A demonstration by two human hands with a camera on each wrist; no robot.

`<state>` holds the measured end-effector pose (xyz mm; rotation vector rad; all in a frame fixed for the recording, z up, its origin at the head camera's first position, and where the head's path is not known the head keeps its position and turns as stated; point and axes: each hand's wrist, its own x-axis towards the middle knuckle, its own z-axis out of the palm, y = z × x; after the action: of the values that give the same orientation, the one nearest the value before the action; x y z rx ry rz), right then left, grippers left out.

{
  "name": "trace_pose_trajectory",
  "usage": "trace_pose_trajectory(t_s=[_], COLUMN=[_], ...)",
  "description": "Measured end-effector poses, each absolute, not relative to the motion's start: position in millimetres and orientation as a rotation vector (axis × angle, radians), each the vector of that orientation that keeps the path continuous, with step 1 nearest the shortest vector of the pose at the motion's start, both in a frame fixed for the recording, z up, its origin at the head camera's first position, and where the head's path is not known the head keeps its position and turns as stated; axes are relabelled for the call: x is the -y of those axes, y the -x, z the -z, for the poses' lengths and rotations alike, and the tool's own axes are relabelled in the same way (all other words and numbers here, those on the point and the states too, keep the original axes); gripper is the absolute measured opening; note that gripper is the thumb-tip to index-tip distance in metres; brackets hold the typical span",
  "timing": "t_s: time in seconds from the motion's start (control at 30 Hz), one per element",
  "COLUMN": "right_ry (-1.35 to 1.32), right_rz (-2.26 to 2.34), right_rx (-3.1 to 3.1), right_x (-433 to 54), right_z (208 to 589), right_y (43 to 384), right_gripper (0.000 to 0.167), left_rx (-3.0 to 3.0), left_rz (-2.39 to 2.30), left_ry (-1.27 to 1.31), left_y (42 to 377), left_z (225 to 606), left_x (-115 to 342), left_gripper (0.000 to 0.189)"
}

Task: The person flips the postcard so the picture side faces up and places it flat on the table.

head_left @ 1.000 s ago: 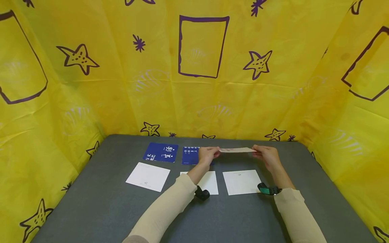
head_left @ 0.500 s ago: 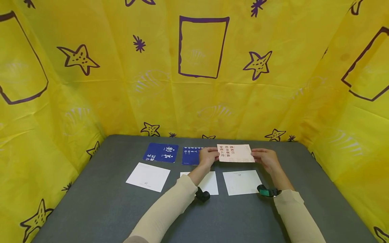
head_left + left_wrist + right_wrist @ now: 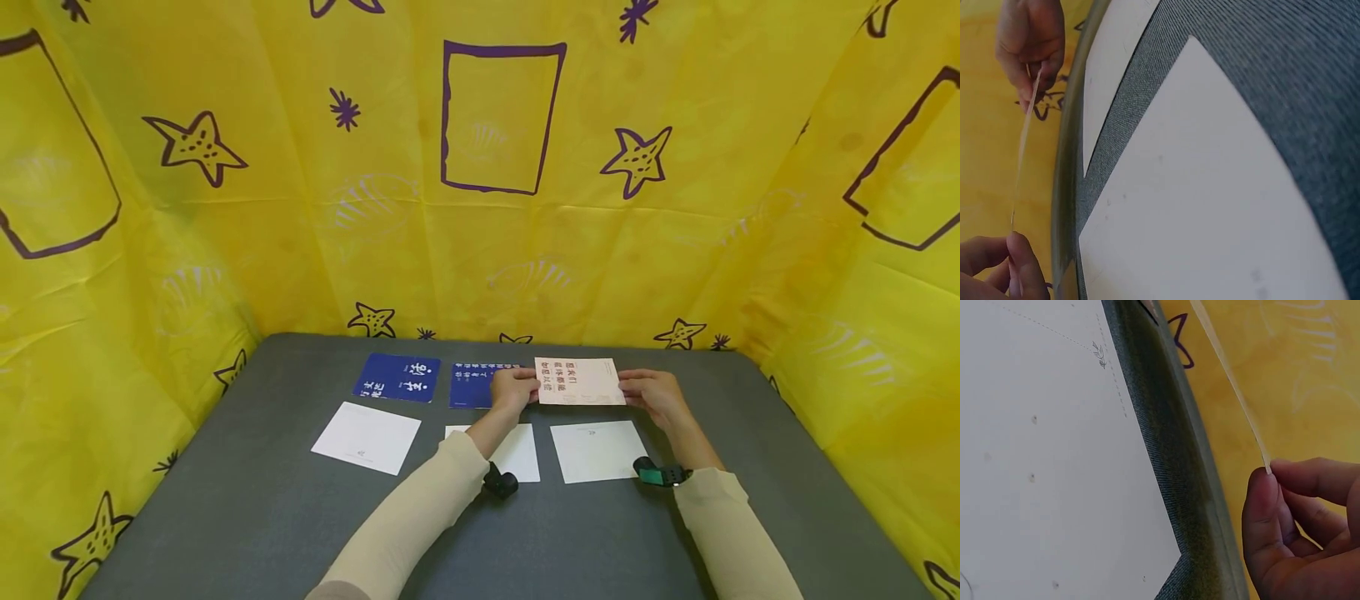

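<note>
Between my two hands is a pale pink card (image 3: 581, 382) with red printed characters, its printed face turned toward the head camera. My left hand (image 3: 513, 390) pinches its left edge between thumb and fingers. At the opposite edge, my right hand (image 3: 657, 395) pinches it the same way; the right wrist view shows thumb and forefinger meeting on the card's thin edge (image 3: 1240, 400). Both wrist views show the card raised off the table. Behind the left hand lies a blue card (image 3: 471, 387) with white characters, partly covered by that hand.
Another blue card (image 3: 397, 377) lies at the back left of the dark grey table (image 3: 247, 500). Nearer are three white cards: one at left (image 3: 366, 437), a middle card (image 3: 521, 454) partly under the left forearm, and a right card (image 3: 597, 451). Yellow patterned cloth (image 3: 480, 250) surrounds the table.
The pink card has tilted from nearly edge-on to showing its printed face, and it has come slightly lower. Both hands keep their pinch on it; the other cards have not moved.
</note>
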<state>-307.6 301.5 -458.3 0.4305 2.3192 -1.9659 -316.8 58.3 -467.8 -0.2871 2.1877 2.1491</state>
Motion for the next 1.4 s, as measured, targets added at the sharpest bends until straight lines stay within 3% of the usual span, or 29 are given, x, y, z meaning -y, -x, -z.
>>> trace_pose_trajectory(t_s=[0.5, 1.0, 1.4], right_ry=[-0.465, -0.464, -0.522], right_rz=[1.893, 1.871, 1.753], right_rx=[-2.374, -2.408, -2.508], right_x=[-303, -300, -300], right_z=[465, 469, 471], right_y=[315, 316, 320], right_gripper=[0.038, 0.037, 0.035], left_rx=[-2.407, -2.516, -2.735], left_rz=[-1.885, -1.816, -1.490], left_ry=[0.224, 0.235, 0.099], left_y=[316, 319, 318], left_z=[467, 470, 467], left_x=[-60, -61, -62], left_gripper=[0.038, 0.025, 0.019])
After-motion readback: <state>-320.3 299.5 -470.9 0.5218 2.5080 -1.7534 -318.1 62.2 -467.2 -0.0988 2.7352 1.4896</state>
